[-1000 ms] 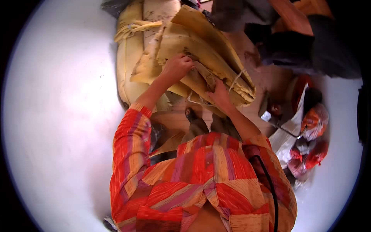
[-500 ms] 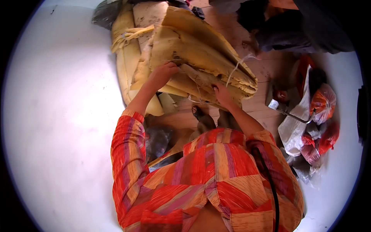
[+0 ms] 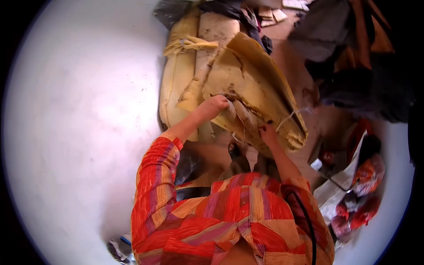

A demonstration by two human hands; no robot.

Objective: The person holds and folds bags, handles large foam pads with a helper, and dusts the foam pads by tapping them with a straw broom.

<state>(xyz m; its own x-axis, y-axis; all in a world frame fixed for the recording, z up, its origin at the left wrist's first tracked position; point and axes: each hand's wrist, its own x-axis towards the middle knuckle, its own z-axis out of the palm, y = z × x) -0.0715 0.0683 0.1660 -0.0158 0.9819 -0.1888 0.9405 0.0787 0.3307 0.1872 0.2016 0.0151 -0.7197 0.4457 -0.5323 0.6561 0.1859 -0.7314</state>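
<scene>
A worn, stained sheet of yellow foam (image 3: 265,79) is spread in front of me, bent over on itself, with torn edges. My left hand (image 3: 216,105) is closed on its near torn edge, the fingertips partly hidden. My right hand (image 3: 268,133) pinches the same ragged edge further right, close to a loose white string (image 3: 291,115). Between the hands, a paler, dirty flap (image 3: 244,114) hangs along the tear. Behind the sheet, on the left, lies a long foam roll (image 3: 179,84) with a yellow strip (image 3: 190,43) knotted around it.
A white wall (image 3: 88,110) rises close on my left. At the upper right another person in dark clothes (image 3: 366,88) bends near the sheet. Red and white plastic bags (image 3: 369,174) and a white sack (image 3: 329,198) lie on the right. Dark plastic (image 3: 187,165) is beside my legs.
My view has shifted, so the foam and both hands appear lower and further right. Both hands keep their hold on the edge. More of the other person shows at the upper right.
</scene>
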